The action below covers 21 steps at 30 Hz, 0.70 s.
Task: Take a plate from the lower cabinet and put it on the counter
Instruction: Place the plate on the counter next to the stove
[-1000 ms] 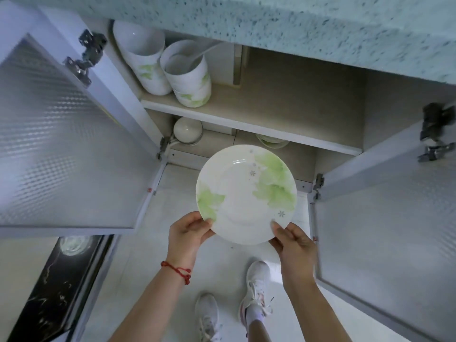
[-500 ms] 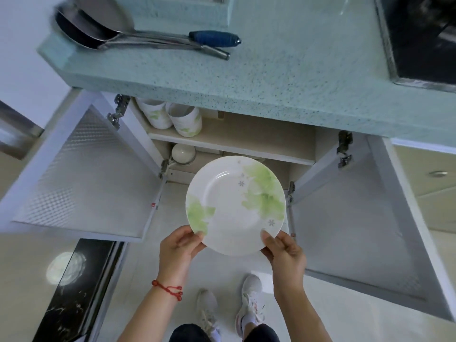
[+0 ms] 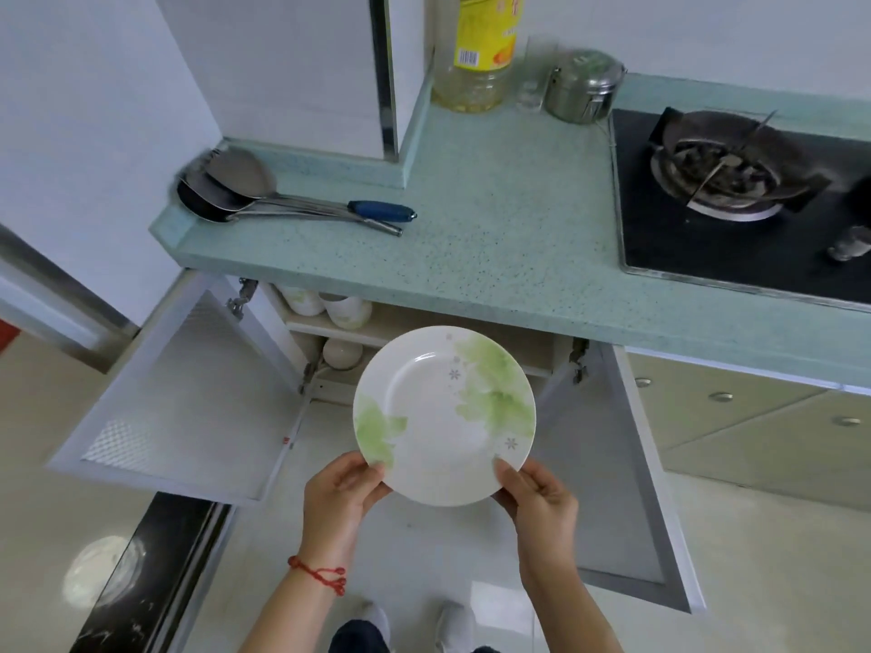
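**Holding a plate in front of the open cabinet**

Spanning the frame, the speckled pale-green stone counter (image 3: 495,238) hides most of the lower cabinet (image 3: 424,322). Below its edge hangs the round white plate with green leaf print (image 3: 444,415), face up. The left hand (image 3: 337,499) and right hand (image 3: 542,504) pinch its near rim, fingers hidden beneath.

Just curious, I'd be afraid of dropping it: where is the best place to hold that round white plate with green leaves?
By the near rim, from below on both sides, as the left hand and right hand hold the round white plate with green leaves: its thin raised edge suits thumbs on top.
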Motion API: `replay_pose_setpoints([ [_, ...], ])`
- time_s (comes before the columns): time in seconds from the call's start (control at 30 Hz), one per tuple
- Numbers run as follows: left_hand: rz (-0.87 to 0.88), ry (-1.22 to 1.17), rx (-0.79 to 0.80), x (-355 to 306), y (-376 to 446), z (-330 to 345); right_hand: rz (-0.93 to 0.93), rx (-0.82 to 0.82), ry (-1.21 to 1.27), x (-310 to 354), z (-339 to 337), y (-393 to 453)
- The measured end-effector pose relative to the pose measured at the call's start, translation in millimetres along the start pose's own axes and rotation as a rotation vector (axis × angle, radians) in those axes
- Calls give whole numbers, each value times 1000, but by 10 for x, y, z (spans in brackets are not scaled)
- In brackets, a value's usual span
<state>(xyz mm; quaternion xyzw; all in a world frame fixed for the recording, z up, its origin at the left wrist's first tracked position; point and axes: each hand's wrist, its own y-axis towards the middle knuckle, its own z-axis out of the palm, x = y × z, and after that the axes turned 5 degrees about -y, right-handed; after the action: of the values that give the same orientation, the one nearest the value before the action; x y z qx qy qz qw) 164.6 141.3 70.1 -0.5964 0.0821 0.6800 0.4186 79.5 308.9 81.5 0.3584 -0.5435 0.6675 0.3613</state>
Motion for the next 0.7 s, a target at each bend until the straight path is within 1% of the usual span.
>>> replay_pose_setpoints([
  [0.23, 42, -26, 55, -231, 59, 468, -25, -37, 36, 417, -124, 176],
  [0.37, 34, -46, 48, -339, 199, 667, -64, -50, 18, 630, -99, 326],
  [0.53, -7, -64, 62, -482, 585, 894, -80, -94, 15, 833, 18, 628],
  [0.7, -19, -29, 110, -668, 1114, 1151, -65, -149, 35, 1038, 225, 1083],
])
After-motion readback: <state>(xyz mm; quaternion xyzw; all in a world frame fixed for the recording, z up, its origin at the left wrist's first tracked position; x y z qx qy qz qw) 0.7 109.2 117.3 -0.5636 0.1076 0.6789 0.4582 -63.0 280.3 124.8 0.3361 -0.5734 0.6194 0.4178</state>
